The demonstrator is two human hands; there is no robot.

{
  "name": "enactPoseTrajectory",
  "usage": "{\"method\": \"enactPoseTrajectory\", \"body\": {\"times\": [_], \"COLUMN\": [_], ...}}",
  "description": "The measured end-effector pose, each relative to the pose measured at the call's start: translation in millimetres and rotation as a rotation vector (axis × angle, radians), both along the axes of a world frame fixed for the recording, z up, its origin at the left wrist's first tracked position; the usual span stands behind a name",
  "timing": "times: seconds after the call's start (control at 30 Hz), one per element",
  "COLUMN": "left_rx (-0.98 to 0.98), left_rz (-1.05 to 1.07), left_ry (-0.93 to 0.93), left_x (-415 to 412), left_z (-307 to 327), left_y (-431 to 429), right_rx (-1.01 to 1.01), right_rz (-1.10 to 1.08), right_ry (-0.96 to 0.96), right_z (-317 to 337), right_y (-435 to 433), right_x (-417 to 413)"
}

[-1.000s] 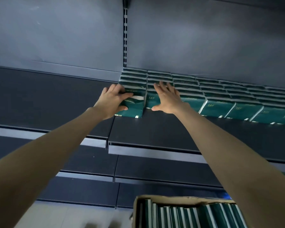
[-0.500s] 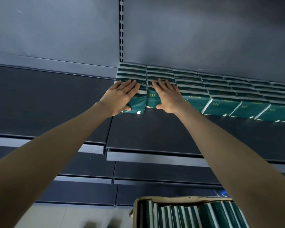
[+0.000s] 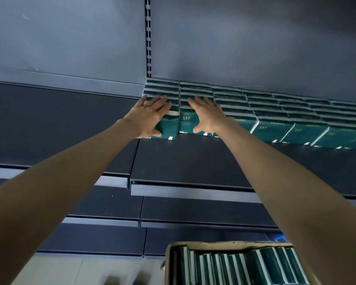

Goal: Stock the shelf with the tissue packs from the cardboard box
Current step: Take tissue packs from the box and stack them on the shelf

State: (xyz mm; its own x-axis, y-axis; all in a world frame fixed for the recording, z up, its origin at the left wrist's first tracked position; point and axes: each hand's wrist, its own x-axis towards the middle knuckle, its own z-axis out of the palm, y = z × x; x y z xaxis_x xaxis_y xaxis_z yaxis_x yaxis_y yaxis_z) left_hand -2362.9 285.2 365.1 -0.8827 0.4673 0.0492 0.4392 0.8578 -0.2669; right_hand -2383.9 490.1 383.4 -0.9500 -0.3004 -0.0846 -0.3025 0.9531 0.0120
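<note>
From my remote station I read the left hand (image 3: 150, 118) as flat and open: fingers straight and close together, palm against the leftmost front pack (image 3: 169, 129), thumb lying across that pack's lower face. It grips nothing. The right hand (image 3: 209, 117) is likewise open, with its fingers straight and slightly spread. It presses on the second front pack (image 3: 185, 122), just beside the first, and grasps nothing either. Both forearms reach up from the lower corners of the view.

The tissue packs (image 3: 273, 130) — dark green with white edges — stand in files on the shelf (image 3: 193, 161). The files run from the slotted upright (image 3: 148, 38) off to the right, rear ranks against the grey back panel (image 3: 70, 38). Lower shelves (image 3: 193, 210) step down beneath. At the bottom edge stands the cardboard box (image 3: 168, 258), open at the top, with boxed packs (image 3: 234, 268) set on edge inside — well apart from both hands
</note>
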Motion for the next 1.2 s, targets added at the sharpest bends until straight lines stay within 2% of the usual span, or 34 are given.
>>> {"method": "enactPoseTrajectory", "body": {"times": [0.17,0.33,0.53,0.73,0.97,1.2], "left_rx": [0.145,0.331,0.336,0.291,0.277,0.408], "left_rz": [0.024,0.088,0.205,0.293,0.378,0.473], "left_ry": [-0.075,-0.231,-0.44,-0.575,-0.724,-0.868], "left_x": [22,60,135,205,264,323], "left_z": [42,70,61,9,-75,-184], "left_y": [20,52,94,125,135,118], "right_rx": [-0.179,-0.141,-0.14,-0.132,-0.117,-0.194], "right_rz": [-0.045,-0.051,-0.027,0.003,0.003,-0.016], "right_ry": [-0.107,-0.14,-0.221,-0.331,-0.515,-0.735], "right_z": [42,67,60,9,-83,-190], "right_y": [15,41,82,113,124,121], "right_x": [23,63,144,211,262,305]}}
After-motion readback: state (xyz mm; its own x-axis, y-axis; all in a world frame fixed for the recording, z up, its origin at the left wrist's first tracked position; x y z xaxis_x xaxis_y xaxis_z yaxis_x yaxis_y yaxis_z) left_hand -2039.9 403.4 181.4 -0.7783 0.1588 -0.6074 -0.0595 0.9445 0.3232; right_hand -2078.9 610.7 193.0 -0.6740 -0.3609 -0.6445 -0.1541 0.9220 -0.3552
